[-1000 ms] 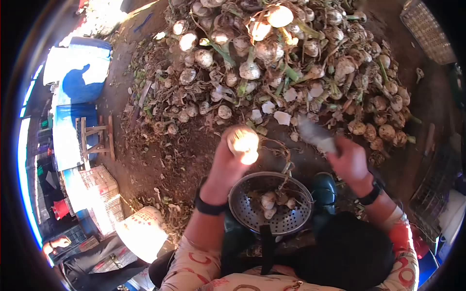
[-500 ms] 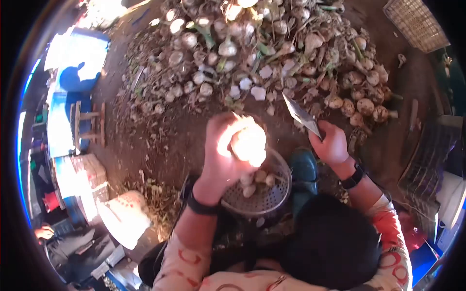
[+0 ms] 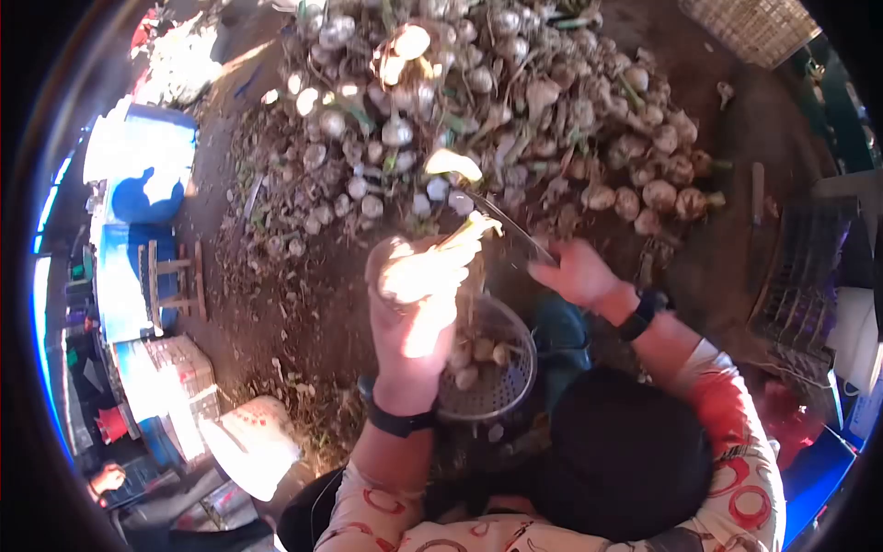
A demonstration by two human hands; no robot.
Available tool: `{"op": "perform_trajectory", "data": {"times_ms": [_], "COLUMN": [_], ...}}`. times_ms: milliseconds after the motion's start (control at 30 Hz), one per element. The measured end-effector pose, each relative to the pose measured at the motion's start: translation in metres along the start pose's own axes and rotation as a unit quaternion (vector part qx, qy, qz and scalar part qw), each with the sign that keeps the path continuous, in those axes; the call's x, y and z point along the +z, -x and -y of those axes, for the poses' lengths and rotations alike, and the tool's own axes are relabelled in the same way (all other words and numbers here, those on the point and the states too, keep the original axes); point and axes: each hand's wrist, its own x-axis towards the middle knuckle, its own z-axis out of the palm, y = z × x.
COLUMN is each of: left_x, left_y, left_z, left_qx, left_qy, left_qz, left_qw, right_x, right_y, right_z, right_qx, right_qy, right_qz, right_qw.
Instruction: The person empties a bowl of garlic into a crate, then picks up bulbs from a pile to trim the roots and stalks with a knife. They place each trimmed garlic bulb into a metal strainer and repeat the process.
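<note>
My left hand (image 3: 409,322), glaring in strong sunlight, is wrapped round an onion-like bulb (image 3: 471,235) whose neck end points up and right; glare hides most of it. A pale cut piece (image 3: 452,166) shows just above the blade tip, apparently loose in the air. My right hand (image 3: 581,276) grips a knife (image 3: 510,224), its blade seen nearly edge-on and slanting up-left past the bulb's end. Below my hands, a perforated metal colander (image 3: 529,373) contains several trimmed bulbs (image 3: 483,350).
A big heap of bulbs with dry stalks (image 3: 543,92) covers the ground ahead. A wicker basket (image 3: 754,32) lies far right, a dark crate (image 3: 805,276) nearer. At left are a wooden stool (image 3: 175,281), blue drums (image 3: 147,184), a pale sack (image 3: 253,442) and another person's hand (image 3: 108,478).
My right hand has swung the knife left to the bulb, and its blade has turned edge-on. My left hand has tilted the bulb right. A cut piece now shows above the blade.
</note>
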Motion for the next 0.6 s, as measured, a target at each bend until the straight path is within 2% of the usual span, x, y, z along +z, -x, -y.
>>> {"op": "perform_trajectory", "data": {"times_ms": [33,100,133,167,233,267,300,333,367,433,500,567,600], "left_x": [-0.007,-0.030,-0.029,-0.038,-0.039,-0.029,-0.033,-0.039,-0.042,-0.033,-0.037,-0.043,-0.041], "left_y": [-0.004,-0.021,-0.023,-0.021,-0.019,-0.022,-0.022,-0.020,-0.017,-0.020,-0.021,-0.015,-0.015], "left_z": [0.001,0.004,0.014,0.020,0.023,0.019,0.023,0.027,0.032,0.036,0.044,0.049,0.048], "left_qx": [0.007,-0.082,-0.082,-0.159,-0.181,-0.211,-0.209,-0.172,-0.136,-0.168,-0.145,-0.163,-0.166], "left_qy": [0.003,0.043,0.026,0.024,-0.013,-0.095,-0.091,-0.104,-0.115,-0.073,-0.066,-0.171,-0.172], "left_qz": [0.006,0.074,0.072,0.059,0.090,0.056,0.053,0.043,0.033,0.006,0.068,0.066,0.066], "left_qw": [1.000,0.993,0.994,0.985,0.979,0.971,0.972,0.979,0.983,0.983,0.985,0.970,0.969], "right_x": [0.007,0.024,0.021,0.014,-0.010,-0.018,-0.022,-0.022,-0.023,-0.020,-0.011,-0.004,-0.001], "right_y": [0.009,0.020,0.015,0.020,0.001,-0.004,-0.008,-0.008,-0.002,0.005,0.006,0.005,0.004], "right_z": [-0.018,-0.053,-0.035,-0.010,0.004,0.002,0.003,0.006,0.016,0.021,0.025,0.035,0.042], "right_qx": [-0.006,-0.153,-0.110,-0.043,0.037,0.048,0.057,0.057,0.032,0.010,-0.193,-0.215,-0.257], "right_qy": [0.004,0.124,0.050,-0.027,0.017,0.012,0.006,0.009,0.048,0.092,0.248,0.278,0.258], "right_qz": [-0.005,-0.178,-0.165,-0.146,-0.120,-0.144,-0.163,-0.156,-0.167,-0.177,-0.130,-0.097,-0.072], "right_qw": [1.000,0.964,0.979,0.988,0.992,0.988,0.985,0.986,0.984,0.980,0.940,0.931,0.929]}}
